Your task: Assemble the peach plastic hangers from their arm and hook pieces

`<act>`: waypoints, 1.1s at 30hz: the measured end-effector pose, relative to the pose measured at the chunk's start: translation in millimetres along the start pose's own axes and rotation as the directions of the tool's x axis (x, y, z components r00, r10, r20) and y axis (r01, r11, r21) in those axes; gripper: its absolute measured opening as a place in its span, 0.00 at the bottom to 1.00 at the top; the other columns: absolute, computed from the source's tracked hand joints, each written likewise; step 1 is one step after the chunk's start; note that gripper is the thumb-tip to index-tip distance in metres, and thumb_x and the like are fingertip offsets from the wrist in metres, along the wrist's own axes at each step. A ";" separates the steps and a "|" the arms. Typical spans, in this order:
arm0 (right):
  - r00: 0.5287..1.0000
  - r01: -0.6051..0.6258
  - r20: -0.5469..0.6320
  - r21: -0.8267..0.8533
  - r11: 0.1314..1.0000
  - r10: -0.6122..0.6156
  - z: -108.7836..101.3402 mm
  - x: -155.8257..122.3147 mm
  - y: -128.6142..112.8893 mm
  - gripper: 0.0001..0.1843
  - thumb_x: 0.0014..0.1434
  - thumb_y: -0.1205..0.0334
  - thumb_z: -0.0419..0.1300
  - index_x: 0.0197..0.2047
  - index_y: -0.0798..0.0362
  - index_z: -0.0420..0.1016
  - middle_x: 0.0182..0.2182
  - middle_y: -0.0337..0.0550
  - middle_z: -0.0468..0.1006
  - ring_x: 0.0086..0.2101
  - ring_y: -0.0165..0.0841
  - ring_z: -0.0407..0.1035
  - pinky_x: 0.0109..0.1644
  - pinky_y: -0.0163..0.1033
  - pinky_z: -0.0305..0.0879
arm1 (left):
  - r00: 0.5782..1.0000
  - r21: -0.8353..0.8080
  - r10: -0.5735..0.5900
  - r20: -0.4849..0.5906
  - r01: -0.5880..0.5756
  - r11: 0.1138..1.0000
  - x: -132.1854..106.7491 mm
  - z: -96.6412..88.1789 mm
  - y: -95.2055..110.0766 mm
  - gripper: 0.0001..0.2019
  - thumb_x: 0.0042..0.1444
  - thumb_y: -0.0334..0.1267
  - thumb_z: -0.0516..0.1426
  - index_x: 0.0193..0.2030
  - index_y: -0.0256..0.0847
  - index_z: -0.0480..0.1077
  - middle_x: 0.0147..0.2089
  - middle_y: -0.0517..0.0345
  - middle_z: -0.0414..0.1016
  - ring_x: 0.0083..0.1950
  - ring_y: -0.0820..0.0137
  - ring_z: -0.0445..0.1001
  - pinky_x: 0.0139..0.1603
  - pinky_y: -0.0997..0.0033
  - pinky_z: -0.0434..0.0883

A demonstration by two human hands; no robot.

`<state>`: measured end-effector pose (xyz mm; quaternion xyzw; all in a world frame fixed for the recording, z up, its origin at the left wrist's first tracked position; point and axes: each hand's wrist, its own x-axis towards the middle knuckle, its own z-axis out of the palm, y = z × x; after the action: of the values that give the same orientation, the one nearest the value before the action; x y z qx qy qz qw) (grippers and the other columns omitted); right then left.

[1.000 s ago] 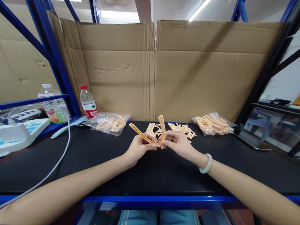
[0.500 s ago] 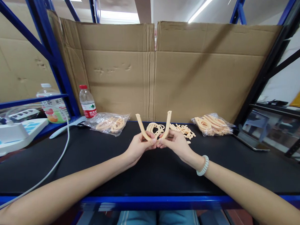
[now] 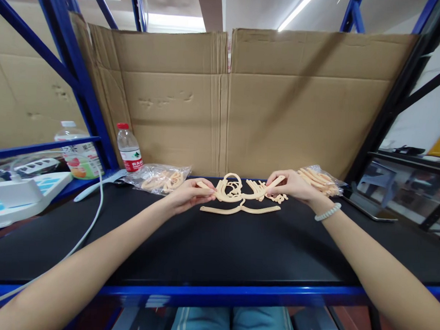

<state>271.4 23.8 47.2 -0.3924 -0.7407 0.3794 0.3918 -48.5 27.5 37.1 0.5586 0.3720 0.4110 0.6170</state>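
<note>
My left hand (image 3: 192, 197) is closed in a pinch on the left end of a beige curved two-armed strip (image 3: 252, 195). On its right end, my right hand (image 3: 291, 185) is pinched shut as well. The strip spans between both hands, low over the black tabletop, with its arms dipping toward the middle. Just nearer to me is a similar beige two-armed piece (image 3: 221, 211), opened wide, with a small bend at its centre. Behind the held strip lie beige rings and curved parts (image 3: 233, 177), partly hidden. Small beige parts (image 3: 277, 198) are heaped by my right hand.
Clear bags of beige parts stand at left (image 3: 161, 179) and right (image 3: 321, 179). A red-capped bottle (image 3: 129, 149) is behind the left bag. A white cable (image 3: 93, 218) crosses the table's left side. Cardboard panels (image 3: 171, 104) close off the back; a phone-like slab (image 3: 371, 210) lies right.
My hands have moved apart from the centre, out to the ends of the strip, which now lies lower and wider. The nearer two-armed piece now shows below it.
</note>
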 end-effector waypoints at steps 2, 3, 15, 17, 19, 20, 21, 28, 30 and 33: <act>1.000 -0.016 0.010 -0.075 0.997 0.017 -4.3 -0.1 0.7 0.17 0.42 0.55 0.72 0.31 0.56 0.74 0.25 0.43 0.79 0.26 0.33 0.74 0.27 0.34 0.67 | 0.999 0.126 0.032 0.028 -0.036 0.991 1.6 -6.4 2.0 0.11 0.41 0.31 0.68 0.30 0.34 0.71 0.33 0.54 0.78 0.34 0.74 0.77 0.38 0.79 0.74; 0.999 -0.021 0.024 -0.103 0.994 0.024 -5.1 0.1 0.8 0.17 0.42 0.54 0.71 0.31 0.56 0.74 0.24 0.43 0.79 0.26 0.33 0.74 0.27 0.34 0.67 | 0.997 0.219 0.061 0.046 -0.070 0.973 2.0 -8.5 2.6 0.11 0.42 0.32 0.68 0.30 0.34 0.71 0.32 0.55 0.77 0.33 0.74 0.77 0.37 0.78 0.73; 0.953 0.035 0.290 -0.386 0.922 0.085 6.5 3.6 13.3 0.13 0.44 0.55 0.69 0.25 0.55 0.72 0.25 0.39 0.76 0.27 0.32 0.70 0.29 0.34 0.63 | 0.817 0.809 0.202 0.539 -0.570 0.144 -3.0 -2.8 -5.1 0.03 0.50 0.37 0.62 0.31 0.40 0.74 0.31 0.59 0.74 0.32 0.71 0.71 0.32 0.76 0.62; 0.953 0.098 0.299 -0.440 0.893 0.043 7.8 3.6 14.4 0.12 0.45 0.57 0.68 0.24 0.55 0.71 0.25 0.39 0.76 0.27 0.31 0.69 0.29 0.34 0.62 | 0.808 0.815 0.207 0.552 -0.575 0.069 -2.9 -3.1 -6.4 0.04 0.51 0.38 0.61 0.32 0.41 0.74 0.31 0.59 0.74 0.33 0.70 0.71 0.34 0.75 0.61; 0.952 0.156 0.307 -0.504 0.850 0.008 9.2 3.9 14.8 0.10 0.46 0.59 0.67 0.23 0.54 0.71 0.24 0.38 0.74 0.26 0.30 0.68 0.29 0.34 0.60 | 0.798 0.813 0.209 0.566 -0.582 0.020 -2.7 -3.6 -7.3 0.04 0.53 0.39 0.60 0.33 0.42 0.73 0.32 0.59 0.74 0.34 0.69 0.71 0.35 0.74 0.61; 0.949 0.175 0.315 -0.530 0.830 0.001 9.8 4.1 14.9 0.10 0.46 0.60 0.67 0.22 0.54 0.71 0.23 0.38 0.74 0.26 0.30 0.67 0.29 0.34 0.59 | 0.795 0.812 0.205 0.571 -0.584 0.002 -2.6 -3.7 -7.7 0.04 0.54 0.39 0.59 0.33 0.42 0.73 0.33 0.58 0.74 0.35 0.69 0.71 0.35 0.74 0.61; 0.945 0.189 0.327 -0.552 0.812 0.002 10.4 4.3 15.0 0.10 0.46 0.61 0.67 0.22 0.55 0.71 0.23 0.37 0.73 0.25 0.30 0.66 0.29 0.34 0.58 | 0.793 0.811 0.199 0.575 -0.585 -0.013 -2.5 -3.8 -8.1 0.04 0.54 0.39 0.59 0.33 0.42 0.73 0.33 0.58 0.74 0.35 0.68 0.71 0.36 0.74 0.62; 0.918 0.282 0.395 -0.611 0.740 -0.023 12.6 5.4 15.6 0.08 0.46 0.61 0.69 0.23 0.54 0.75 0.24 0.39 0.73 0.31 0.32 0.65 0.36 0.36 0.58 | 0.764 0.780 0.207 0.612 -0.626 0.004 -1.2 -4.6 -11.1 0.05 0.56 0.38 0.58 0.33 0.41 0.74 0.35 0.57 0.73 0.37 0.68 0.72 0.38 0.73 0.63; 0.915 0.276 0.404 -0.630 0.726 0.003 13.2 5.3 14.8 0.08 0.46 0.61 0.69 0.22 0.54 0.76 0.23 0.38 0.73 0.31 0.32 0.65 0.38 0.37 0.58 | 0.763 0.780 0.213 0.610 -0.626 0.006 -1.1 -4.8 -11.7 0.05 0.56 0.37 0.58 0.34 0.41 0.74 0.36 0.57 0.73 0.37 0.68 0.72 0.39 0.73 0.63; 0.915 0.267 0.403 -0.654 0.708 0.028 14.1 5.2 14.0 0.07 0.46 0.62 0.68 0.22 0.54 0.76 0.22 0.38 0.73 0.30 0.32 0.65 0.38 0.37 0.58 | 0.766 0.784 0.209 0.607 -0.621 0.000 -1.5 -4.5 -11.9 0.06 0.57 0.37 0.56 0.34 0.41 0.74 0.37 0.56 0.74 0.38 0.68 0.72 0.39 0.73 0.64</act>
<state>261.0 30.4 30.8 -0.3788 -0.9143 0.1145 0.0861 -52.1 27.4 24.7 0.9576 0.2512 0.1412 0.0038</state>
